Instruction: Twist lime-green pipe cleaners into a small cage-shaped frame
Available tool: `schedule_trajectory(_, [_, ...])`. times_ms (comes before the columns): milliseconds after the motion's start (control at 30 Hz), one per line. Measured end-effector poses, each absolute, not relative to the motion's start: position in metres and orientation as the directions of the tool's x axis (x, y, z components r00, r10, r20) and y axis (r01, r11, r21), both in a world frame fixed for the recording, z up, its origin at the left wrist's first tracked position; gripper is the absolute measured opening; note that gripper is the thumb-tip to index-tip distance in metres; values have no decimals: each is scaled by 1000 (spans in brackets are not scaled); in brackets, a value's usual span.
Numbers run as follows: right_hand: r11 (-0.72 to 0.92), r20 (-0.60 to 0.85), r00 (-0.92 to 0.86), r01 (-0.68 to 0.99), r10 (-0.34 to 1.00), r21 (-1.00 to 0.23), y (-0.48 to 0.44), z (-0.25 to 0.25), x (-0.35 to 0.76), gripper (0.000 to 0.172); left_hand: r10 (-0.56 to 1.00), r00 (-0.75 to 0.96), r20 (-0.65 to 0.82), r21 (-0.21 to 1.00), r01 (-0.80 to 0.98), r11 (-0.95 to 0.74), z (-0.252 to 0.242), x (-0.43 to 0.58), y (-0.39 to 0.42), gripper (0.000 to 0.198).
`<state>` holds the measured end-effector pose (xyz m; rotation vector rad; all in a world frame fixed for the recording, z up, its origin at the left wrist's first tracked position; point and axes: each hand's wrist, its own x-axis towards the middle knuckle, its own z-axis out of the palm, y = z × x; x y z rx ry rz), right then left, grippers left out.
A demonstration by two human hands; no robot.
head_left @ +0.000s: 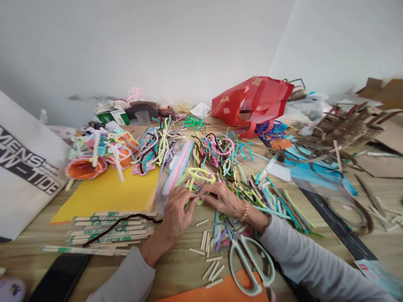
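My left hand (179, 210) and my right hand (222, 199) meet over the middle of the table, fingertips pinched together. Between them is a thin yellow-green pipe cleaner (200, 202), partly hidden by the fingers. Just beyond the hands lies a bent yellow pipe cleaner shape (199, 175). A dark brown pipe cleaner (126, 218) runs leftward from beside my left wrist, across wrapped chopsticks (103, 233). Scissors (248, 262) with pale handles lie partly open below my right wrist. Short cut sticks (206, 241) are scattered in front of my hands.
Tangled coloured pipe cleaners (217, 151) spread behind my hands, with straighter pieces (280, 201) at right. Yellow sheets (110, 195) and a phone (59, 277) lie left. A red bag (252, 100) stands at the back; brown woven pieces (346, 126) sit right. A white bag (28, 167) edges the left.
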<state>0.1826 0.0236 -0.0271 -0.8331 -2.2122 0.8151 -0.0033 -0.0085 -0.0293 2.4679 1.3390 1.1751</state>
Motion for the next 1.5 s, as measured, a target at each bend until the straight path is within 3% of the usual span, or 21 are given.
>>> schedule_trajectory(333, [589, 362, -607, 225, 708, -776, 22, -21, 182, 12, 779, 344, 523, 460, 656, -599, -32, -5, -8, 13])
schedule_trajectory(867, [572, 297, -617, 310, 729, -759, 20, -25, 182, 17, 756, 363, 544, 413, 669, -618, -30, -2, -9, 14])
schedule_trajectory(1133, [494, 190, -594, 404, 782, -770, 19, -22, 179, 17, 657, 445, 608, 239, 687, -686, -27, 2, -13, 20])
schedule_trajectory(1300, [429, 122, -625, 368, 771, -825, 24, -22, 180, 18, 588, 517, 622, 124, 677, -726, -26, 3, -17, 23])
schedule_trajectory(1367, [411, 137, -624, 319, 769, -854, 25, -23, 179, 16, 591, 506, 629, 148, 668, -730, -26, 3, -16, 22])
schedule_trajectory(1500, [444, 256, -549, 241, 796, -863, 24, -23, 177, 10, 659, 401, 637, 312, 648, -695, -25, 3, -11, 18])
